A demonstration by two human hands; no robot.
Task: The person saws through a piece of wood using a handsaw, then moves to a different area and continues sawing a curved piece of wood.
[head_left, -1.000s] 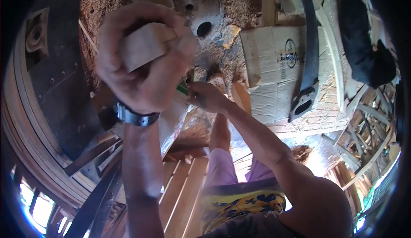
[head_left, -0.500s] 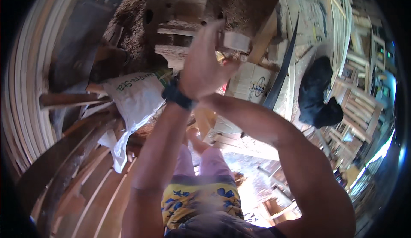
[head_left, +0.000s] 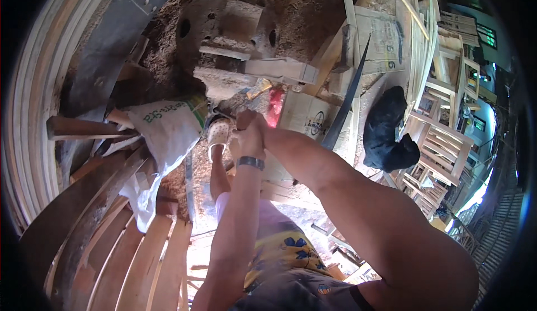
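Note:
Both my hands are brought together in front of my body. My left hand [head_left: 250,141], with a dark watch [head_left: 250,162] on its wrist, is closed and presses against my right hand [head_left: 253,122]. The right hand's fingers are closed too. A thin dark rod-like piece [head_left: 224,112] shows just left of the fingers; I cannot tell whether they grip it. Below it is my foot in a pale clog with holes [head_left: 220,133]. A white sack [head_left: 168,123] with green print lies to the left, and a cardboard box [head_left: 305,115] lies just right of the hands.
A round, dusty block with holes [head_left: 224,22] stands ahead amid sawdust, with a wooden beam [head_left: 282,70] before it. A long dark blade-like strip [head_left: 349,98] leans at right beside a black bundle [head_left: 386,132]. Slatted wood [head_left: 134,255] fills the lower left; wooden frames [head_left: 442,137] stand far right.
My hands have come down toward my body. The blurred open hand is now closed against the other. My view has shifted, and my foot in the clog has come into sight.

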